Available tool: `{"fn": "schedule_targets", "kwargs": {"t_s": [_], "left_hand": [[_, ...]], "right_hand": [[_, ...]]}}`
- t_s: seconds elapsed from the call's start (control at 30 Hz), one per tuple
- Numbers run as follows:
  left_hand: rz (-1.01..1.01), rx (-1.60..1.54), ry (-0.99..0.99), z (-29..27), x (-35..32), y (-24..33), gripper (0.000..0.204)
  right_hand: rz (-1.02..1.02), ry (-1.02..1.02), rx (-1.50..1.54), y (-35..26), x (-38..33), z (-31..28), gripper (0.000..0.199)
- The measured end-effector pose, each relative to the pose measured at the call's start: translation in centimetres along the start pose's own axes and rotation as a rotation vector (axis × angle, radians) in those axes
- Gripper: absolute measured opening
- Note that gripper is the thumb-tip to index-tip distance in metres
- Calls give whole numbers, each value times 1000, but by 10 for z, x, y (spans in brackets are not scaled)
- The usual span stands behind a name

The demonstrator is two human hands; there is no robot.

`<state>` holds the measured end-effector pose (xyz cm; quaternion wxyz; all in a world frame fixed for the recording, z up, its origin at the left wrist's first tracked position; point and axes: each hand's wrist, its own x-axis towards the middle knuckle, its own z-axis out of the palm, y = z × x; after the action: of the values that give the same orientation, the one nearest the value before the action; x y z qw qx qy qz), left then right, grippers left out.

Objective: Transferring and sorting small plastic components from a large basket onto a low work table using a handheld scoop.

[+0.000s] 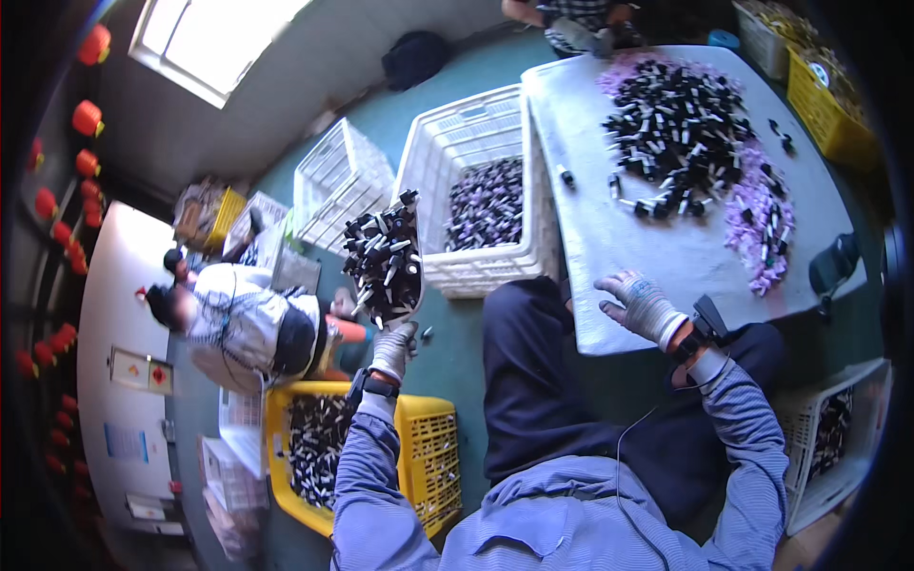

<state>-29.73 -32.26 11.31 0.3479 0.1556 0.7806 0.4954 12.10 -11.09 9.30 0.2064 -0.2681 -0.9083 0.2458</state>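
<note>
My left hand (393,350), in a grey knit glove, is closed round the near end of a scoop (420,297), whose pale edge shows. Small black-capped pieces with white stems (384,262) heap over it and hide most of its shape. Beneath my left forearm stands a yellow basket (433,457) with more such pieces inside. My gloved right hand (644,309) is empty, fingers apart, over the near edge of a white table (609,257). Farther up that table lies a big pile of black-capped pieces (676,133), with small purple pieces (757,228) around its edges.
A white crate (476,262) of black and purple pieces stands left of the table. Behind it is another white crate (338,190). A dark green object (834,265) lies at the table's right edge. One person (252,319) sits at left; another (576,24) works at the table's far side.
</note>
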Motion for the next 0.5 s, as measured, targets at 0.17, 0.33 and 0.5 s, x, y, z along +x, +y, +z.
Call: {"fn": "schedule_targets", "kwargs": {"t_s": [0.17, 0.33, 0.5], "left_hand": [[50, 17, -155, 85, 22, 43, 17], [55, 123, -288, 172, 40, 78, 20], [156, 186, -428, 276, 35, 114, 18]], "right_hand": [[181, -11, -32, 42, -30, 3, 32], [278, -13, -13, 68, -48, 9, 32], [334, -40, 56, 72, -56, 2, 33]]}}
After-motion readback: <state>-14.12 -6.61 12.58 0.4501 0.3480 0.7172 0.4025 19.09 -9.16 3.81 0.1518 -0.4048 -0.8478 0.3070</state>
